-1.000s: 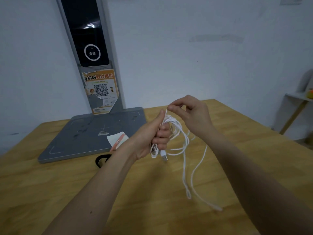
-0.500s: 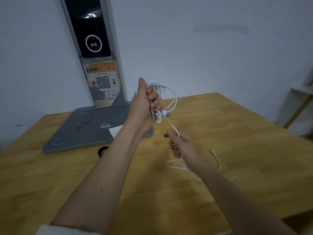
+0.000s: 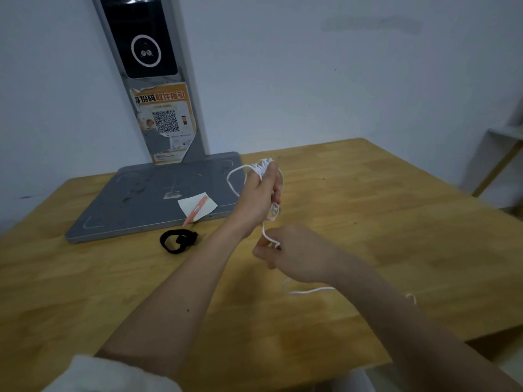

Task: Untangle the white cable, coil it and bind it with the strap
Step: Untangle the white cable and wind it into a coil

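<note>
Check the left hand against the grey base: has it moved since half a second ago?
Yes. The left hand gripping the cable has shifted rightward, off the grey base and past its right edge.

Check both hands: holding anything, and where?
Left hand grips the white cable by its coiled loops; right hand pinches the loose strand just below.

The cable (image 3: pixel 236 176) is white and the strap (image 3: pixel 178 240) black, both against a honey-yellow wooden table (image 3: pixel 396 222). A grey stand (image 3: pixel 147 199) carries an orange poster (image 3: pixel 165 120) with a black-and-white square code, and a pink pen (image 3: pixel 195 210) lies on white paper (image 3: pixel 208 206).
</note>
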